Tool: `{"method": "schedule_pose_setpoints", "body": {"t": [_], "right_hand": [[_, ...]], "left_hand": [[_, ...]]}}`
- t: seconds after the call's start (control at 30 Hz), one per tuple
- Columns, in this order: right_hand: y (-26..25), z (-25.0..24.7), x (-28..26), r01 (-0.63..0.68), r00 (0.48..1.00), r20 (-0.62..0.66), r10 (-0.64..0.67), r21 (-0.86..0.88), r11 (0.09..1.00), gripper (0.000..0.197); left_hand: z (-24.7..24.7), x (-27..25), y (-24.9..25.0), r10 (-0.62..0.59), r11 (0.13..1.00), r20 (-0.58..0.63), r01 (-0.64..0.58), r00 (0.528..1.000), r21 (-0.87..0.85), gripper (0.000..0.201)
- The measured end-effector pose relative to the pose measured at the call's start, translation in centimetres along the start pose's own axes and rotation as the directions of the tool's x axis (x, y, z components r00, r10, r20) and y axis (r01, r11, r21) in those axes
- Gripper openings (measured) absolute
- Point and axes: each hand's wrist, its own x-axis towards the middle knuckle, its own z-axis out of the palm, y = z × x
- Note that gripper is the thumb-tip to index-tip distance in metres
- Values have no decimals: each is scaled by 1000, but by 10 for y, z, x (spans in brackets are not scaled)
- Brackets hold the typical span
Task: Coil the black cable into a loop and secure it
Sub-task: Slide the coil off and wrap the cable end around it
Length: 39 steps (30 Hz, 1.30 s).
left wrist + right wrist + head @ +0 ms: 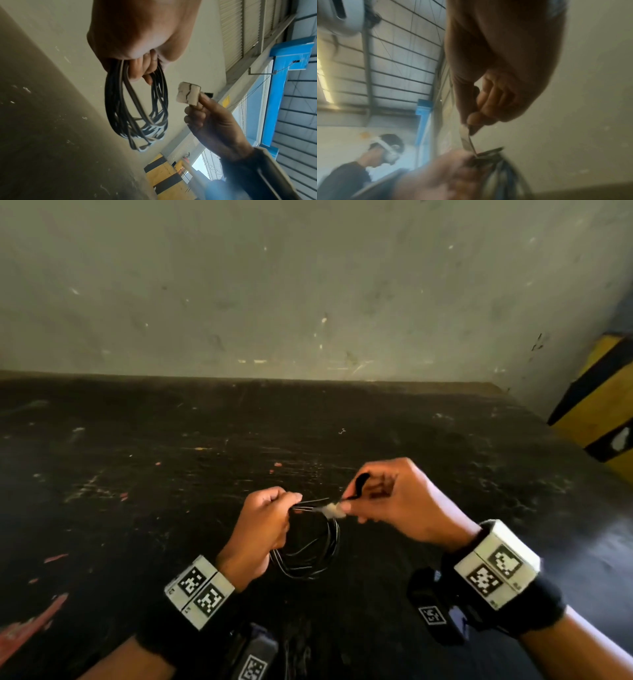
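**Black cable looped, strap in our fingers**

Black, thin and glossy, the cable hangs in round loops from our left hand, fingers curled round the bunch above the scuffed dark table. Our right hand pinches a fuzzy white-tipped strap just beside it.

Black wristbands, white blocks with black-and-white square code markers, bare hands
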Motion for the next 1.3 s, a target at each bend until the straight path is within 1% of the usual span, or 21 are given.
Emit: {"method": "schedule_pose_setpoints", "body": {"t": [0.03, 0.07, 0.1, 0.17, 0.23, 0.27, 0.3, 0.37, 0.47, 0.5, 0.6, 0.73, 0.77, 0.87, 0.93, 1.0, 1.07, 1.17, 1.3], "right_hand": [[-2, 5, -1, -6, 998, 65, 9, -39, 999, 13], [-2, 12, 0, 3, 995, 98, 6, -89, 996, 13], [1, 18, 2, 32, 995, 101, -17, -150, 988, 13], [13, 31, 8, 131, 991, 65, -117, -302, 944, 12], [24, 39, 13, 228, 969, 37, -245, -514, 827, 12], [27, 41, 17, 261, 954, 36, -297, -584, 768, 11], [29, 42, 18, 285, 942, 37, -334, -615, 736, 9], [33, 45, 23, 343, 915, 55, -399, -625, 701, 6], [37, 49, 29, 431, 875, 131, -466, -650, 626, 12], [38, 51, 31, 441, 870, 136, -474, -646, 624, 13], [40, 53, 33, 444, 870, 120, -478, -609, 657, 12], [46, 55, 36, 461, 857, 95, -506, -582, 670, 9], [47, 55, 36, 465, 852, 91, -516, -584, 665, 8], [50, 57, 36, 467, 846, 91, -526, -604, 646, 7], [51, 57, 35, 467, 843, 85, -531, -606, 644, 7], [50, 57, 35, 464, 846, 83, -527, -604, 648, 8], [50, 55, 35, 459, 855, 100, -510, -604, 652, 12], [49, 49, 36, 476, 857, 143, -496, -590, 653, 21], [43, 38, 35, 501, 834, 157, -529, -619, 605, 21]], "left_hand": [[2, 2, 1, -2, 1000, -19, 2, 1000, -11, 17], [3, 2, 3, -1, 1000, -30, 1, 1000, -12, 17], [5, 4, 4, 6, 1000, -31, -6, 1000, -6, 17], [6, 4, 5, 19, 1000, -35, -19, 999, 9, 14], [6, 5, 6, 21, 1000, -49, -21, 999, 5, 12], [6, 5, 6, 24, 1000, -56, -24, 998, 2, 11], [6, 5, 6, 31, 1000, -60, -31, 998, 1, 9], [6, 5, 6, 41, 999, -72, -42, 997, -10, 9], [6, 6, 3, 25, 998, -85, -30, 996, -60, 19], [6, 7, 2, 18, 997, -89, -25, 996, -75, 22], [5, 7, -1, 4, 994, -90, -14, 996, -112, 28], [4, 7, -3, -18, 988, -51, 10, 999, -153, 33], [4, 6, -3, -18, 988, -33, 13, 999, -157, 32], [3, 5, -2, -25, 986, 29, 30, 999, -166, 18], [1, 6, -1, -44, 985, 68, 55, 997, -166, 17], [0, 7, -2, -30, 986, 87, 43, 996, -161, 16], [-1, 9, -2, -9, 985, 72, 22, 997, -174, 13], [-3, 12, -3, -5, 971, 30, 12, 1000, -240, 12], [-4, 14, -4, -37, 965, 15, 39, 999, -260, 13]]}}
